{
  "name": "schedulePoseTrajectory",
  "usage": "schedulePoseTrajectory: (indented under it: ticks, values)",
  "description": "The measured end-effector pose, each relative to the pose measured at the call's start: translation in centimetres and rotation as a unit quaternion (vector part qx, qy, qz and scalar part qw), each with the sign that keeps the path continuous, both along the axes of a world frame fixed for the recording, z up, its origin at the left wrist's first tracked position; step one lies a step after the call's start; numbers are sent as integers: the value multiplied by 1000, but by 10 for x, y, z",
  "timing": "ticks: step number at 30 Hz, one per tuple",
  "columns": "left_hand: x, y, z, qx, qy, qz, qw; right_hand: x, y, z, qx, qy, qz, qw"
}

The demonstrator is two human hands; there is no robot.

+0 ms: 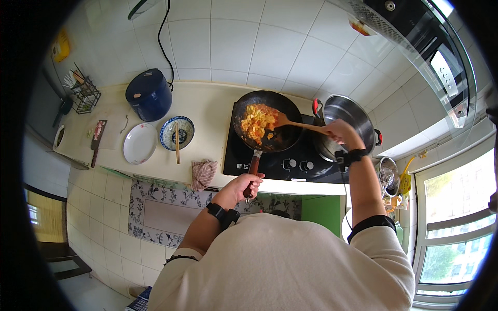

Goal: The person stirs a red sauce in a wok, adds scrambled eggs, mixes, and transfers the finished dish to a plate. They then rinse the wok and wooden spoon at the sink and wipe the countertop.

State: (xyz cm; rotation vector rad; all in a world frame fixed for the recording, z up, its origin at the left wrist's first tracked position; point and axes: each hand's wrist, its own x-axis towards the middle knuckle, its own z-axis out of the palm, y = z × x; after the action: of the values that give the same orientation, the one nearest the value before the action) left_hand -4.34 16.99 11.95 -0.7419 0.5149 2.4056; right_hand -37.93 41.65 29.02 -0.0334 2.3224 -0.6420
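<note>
My left hand (246, 186) grips the brown handle (254, 165) of a black wok (286, 140) on the left side of a black gas cooktop (264, 171). In my right hand (341, 133) is a wooden spatula (301, 124), its blade against the food inside the wok. That food (256, 120) looks like scrambled egg with tomato, heaped towards the left and middle of the pan. Just beyond the right hand stands a large steel pot (344, 109) with red-and-black handles. The spatula's blade edge is partly hidden by the food.
Left of the cooktop are a folded cloth (204, 174), a blue-patterned bowl (165, 134) with chopsticks (177, 144) across it, a white plate (139, 144) and a blue rice cooker (149, 95). A cleaver (96, 142) lies near chopped food. The range hood (418, 42) overhangs at upper right.
</note>
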Motion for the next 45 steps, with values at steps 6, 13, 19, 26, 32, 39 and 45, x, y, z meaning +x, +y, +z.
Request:
schedulePoseTrajectory:
  ticks: [6, 13, 19, 26, 32, 39, 45]
  values:
    - [-1, -2, -2, 9, 5, 2, 1000, 70, -25, -31, -152, 275, 192, 930]
    - [0, -3, -4, 14, 8, -2, 1000, 165, 13, 40, 32, 435, 345, 831]
    - [0, -9, -1, -8, -2, -11, 1000, 166, -26, -37, 18, 473, 312, 824]
    - [1, -9, -3, 5, 6, -7, 1000, 189, -5, -32, 124, 429, 275, 851]
    - [-1, -8, -3, -4, -2, -12, 1000, 190, -40, -44, 51, 501, 282, 817]
    - [0, -10, -3, -10, 13, -9, 1000, 168, -13, -47, 16, 470, 134, 872]
    - [-1, -8, -3, -25, -9, -4, 1000, 176, -55, -69, -5, 413, 195, 890]
